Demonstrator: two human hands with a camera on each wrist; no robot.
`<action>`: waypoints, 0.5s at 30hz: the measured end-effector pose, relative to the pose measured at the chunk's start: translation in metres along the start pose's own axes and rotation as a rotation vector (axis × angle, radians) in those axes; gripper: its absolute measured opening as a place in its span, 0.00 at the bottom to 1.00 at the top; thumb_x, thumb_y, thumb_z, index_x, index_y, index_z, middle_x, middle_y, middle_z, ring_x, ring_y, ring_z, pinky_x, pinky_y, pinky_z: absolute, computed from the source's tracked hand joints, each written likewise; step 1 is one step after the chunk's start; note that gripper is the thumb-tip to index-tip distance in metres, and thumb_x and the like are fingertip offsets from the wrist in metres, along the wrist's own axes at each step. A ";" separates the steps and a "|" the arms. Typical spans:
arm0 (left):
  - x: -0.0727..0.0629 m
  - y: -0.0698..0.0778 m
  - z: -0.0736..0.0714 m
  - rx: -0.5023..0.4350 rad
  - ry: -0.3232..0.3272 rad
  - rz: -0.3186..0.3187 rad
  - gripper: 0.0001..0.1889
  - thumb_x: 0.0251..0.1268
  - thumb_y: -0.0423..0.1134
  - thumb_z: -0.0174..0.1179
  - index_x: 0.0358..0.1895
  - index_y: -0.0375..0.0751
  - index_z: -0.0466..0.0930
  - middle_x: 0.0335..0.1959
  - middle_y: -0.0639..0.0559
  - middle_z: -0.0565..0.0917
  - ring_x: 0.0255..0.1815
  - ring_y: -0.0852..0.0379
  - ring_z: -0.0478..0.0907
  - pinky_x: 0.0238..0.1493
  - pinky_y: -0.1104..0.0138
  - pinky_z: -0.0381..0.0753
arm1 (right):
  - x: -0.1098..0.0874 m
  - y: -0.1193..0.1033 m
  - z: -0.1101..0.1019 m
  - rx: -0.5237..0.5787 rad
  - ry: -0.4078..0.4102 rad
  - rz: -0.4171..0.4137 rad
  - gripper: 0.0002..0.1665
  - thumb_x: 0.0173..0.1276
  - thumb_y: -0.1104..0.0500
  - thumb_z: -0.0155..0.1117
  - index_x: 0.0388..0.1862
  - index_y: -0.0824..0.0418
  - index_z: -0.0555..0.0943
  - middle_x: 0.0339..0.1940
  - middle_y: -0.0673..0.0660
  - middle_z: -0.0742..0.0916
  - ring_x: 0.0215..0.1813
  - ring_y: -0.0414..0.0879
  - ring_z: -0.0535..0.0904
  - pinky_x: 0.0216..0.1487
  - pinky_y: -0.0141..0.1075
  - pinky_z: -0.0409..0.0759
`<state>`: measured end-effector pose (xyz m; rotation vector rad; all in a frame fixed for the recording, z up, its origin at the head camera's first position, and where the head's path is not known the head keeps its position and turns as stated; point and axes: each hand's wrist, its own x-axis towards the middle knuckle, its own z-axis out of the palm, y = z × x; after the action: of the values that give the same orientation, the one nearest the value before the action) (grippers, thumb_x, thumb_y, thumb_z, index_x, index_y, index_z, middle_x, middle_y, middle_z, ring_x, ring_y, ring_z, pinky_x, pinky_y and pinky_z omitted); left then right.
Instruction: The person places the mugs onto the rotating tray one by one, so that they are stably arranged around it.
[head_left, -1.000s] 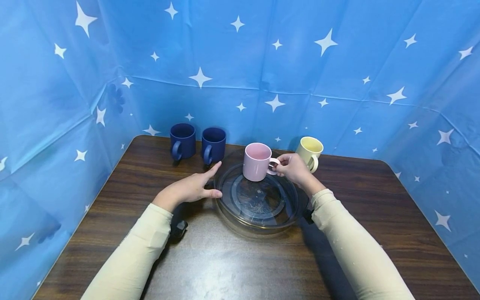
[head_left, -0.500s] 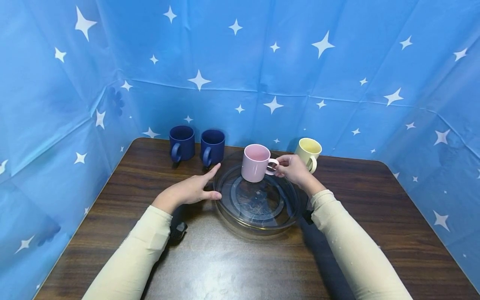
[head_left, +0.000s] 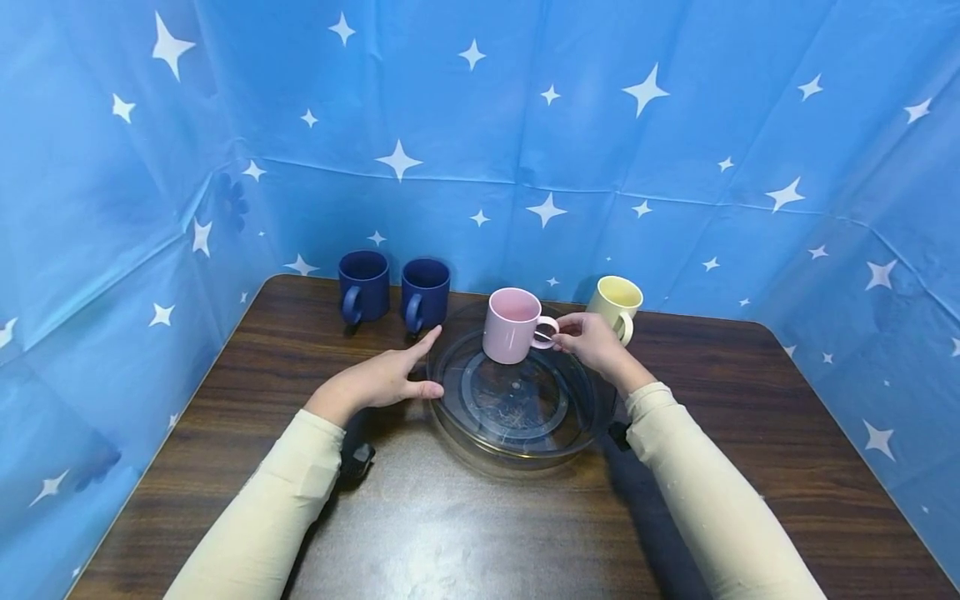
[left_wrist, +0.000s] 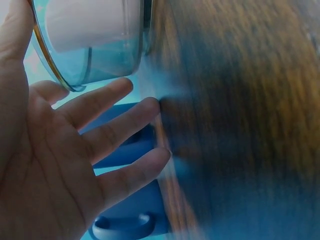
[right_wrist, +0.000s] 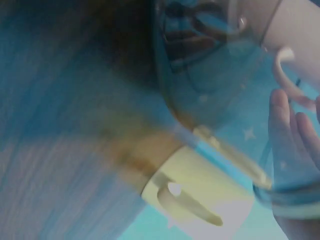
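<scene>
A pink mug [head_left: 510, 333] stands upright in a large clear glass bowl [head_left: 517, 456] at the middle of the table, its handle to the right. My right hand [head_left: 596, 344] is at the mug's handle, thumb and fingertips close to its outer side. In the right wrist view, the fingers [right_wrist: 279, 107] extend fairly straight beside the handle [right_wrist: 285, 75]. The left hand [head_left: 378, 377] is spread at the bowl's left side, thumb tip near the rim. Seen from the left wrist, its fingers [left_wrist: 125, 127] are straight and hold nothing.
Two dark blue mugs [head_left: 364, 285] [head_left: 426, 292] stand at the back left. A yellow mug [head_left: 617, 304] stands behind the right hand. A blue curtain [head_left: 480, 125] with white stars surrounds the wooden table [head_left: 450, 533] at the back and sides.
The right hand has eased slightly to the right, so more of the pink mug's handle shows. The mug, the bowl and the left hand stay in place.
</scene>
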<state>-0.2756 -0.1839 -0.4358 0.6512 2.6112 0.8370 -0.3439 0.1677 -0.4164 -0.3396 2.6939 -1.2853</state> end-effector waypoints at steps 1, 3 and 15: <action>0.000 0.000 0.000 0.001 0.001 0.000 0.52 0.72 0.59 0.59 0.84 0.51 0.32 0.80 0.34 0.54 0.78 0.33 0.57 0.74 0.42 0.57 | -0.001 0.000 -0.003 -0.009 0.008 0.000 0.17 0.75 0.66 0.61 0.58 0.76 0.79 0.46 0.69 0.88 0.49 0.59 0.86 0.51 0.47 0.84; 0.000 0.001 -0.001 0.001 0.001 0.002 0.52 0.72 0.59 0.59 0.84 0.50 0.32 0.80 0.34 0.55 0.78 0.33 0.57 0.74 0.42 0.57 | -0.003 0.001 -0.010 -0.030 0.036 0.009 0.19 0.77 0.63 0.61 0.60 0.75 0.79 0.47 0.69 0.88 0.51 0.60 0.85 0.52 0.49 0.83; 0.000 0.002 0.000 0.009 -0.003 0.002 0.52 0.72 0.61 0.58 0.84 0.49 0.32 0.80 0.33 0.54 0.77 0.32 0.59 0.74 0.41 0.58 | -0.013 0.011 -0.046 0.064 0.448 0.041 0.14 0.77 0.65 0.60 0.50 0.77 0.82 0.44 0.75 0.87 0.25 0.36 0.84 0.30 0.28 0.84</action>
<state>-0.2746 -0.1826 -0.4347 0.6566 2.6136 0.8244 -0.3434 0.2119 -0.3954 0.0173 2.9822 -1.5937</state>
